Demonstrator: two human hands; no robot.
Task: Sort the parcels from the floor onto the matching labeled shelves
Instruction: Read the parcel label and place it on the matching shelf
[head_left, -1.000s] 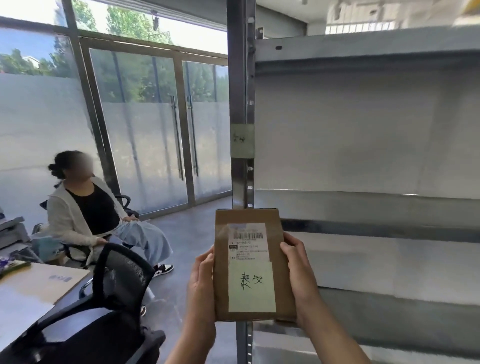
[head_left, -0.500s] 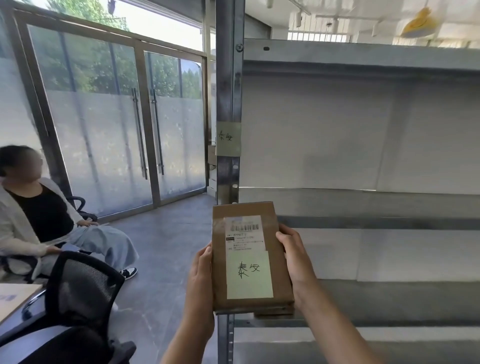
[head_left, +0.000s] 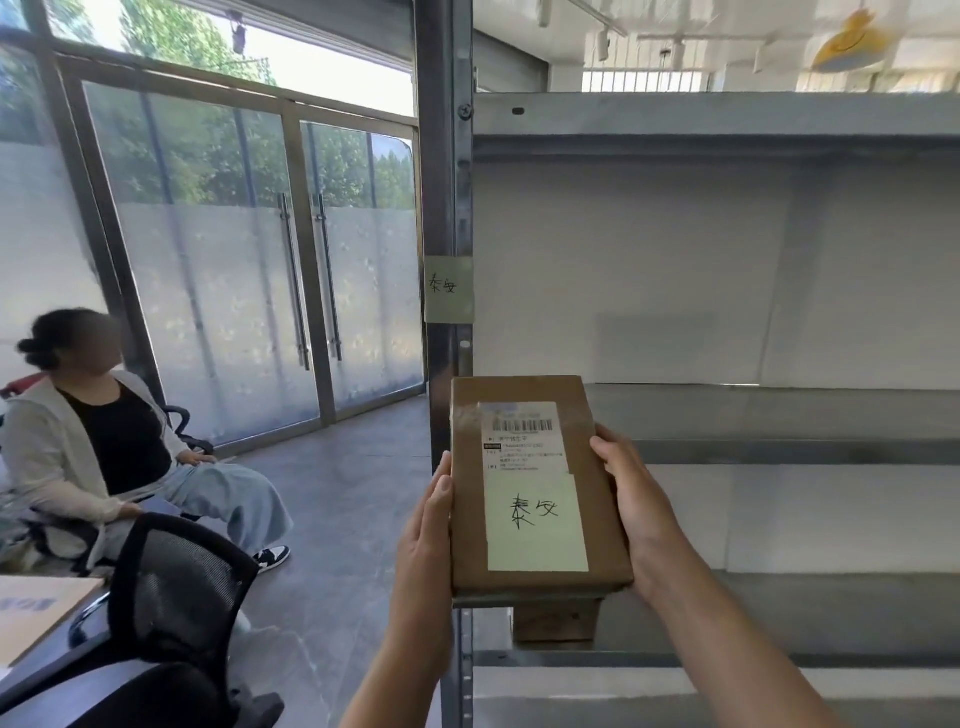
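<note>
While both hands hold it up in front of the rack, the parcel (head_left: 537, 486) is not yet shelved: the left hand (head_left: 428, 525) and right hand (head_left: 626, 501) grasp its long edges, fingers curled behind it. Its handwritten note (head_left: 535, 522) carries the same characters as the tag (head_left: 449, 289) on the rack post (head_left: 444, 208), so the match looks found and only the placing is left. Every shelf (head_left: 779, 410) in view is bare grey metal, apart from a small brown box (head_left: 558, 619) on the level below the parcel. No floor parcels show. Glass doors (head_left: 306, 280) stand to the left, with a seated person (head_left: 111, 447) and a mesh office chair (head_left: 171, 587) near a desk (head_left: 36, 608).
</note>
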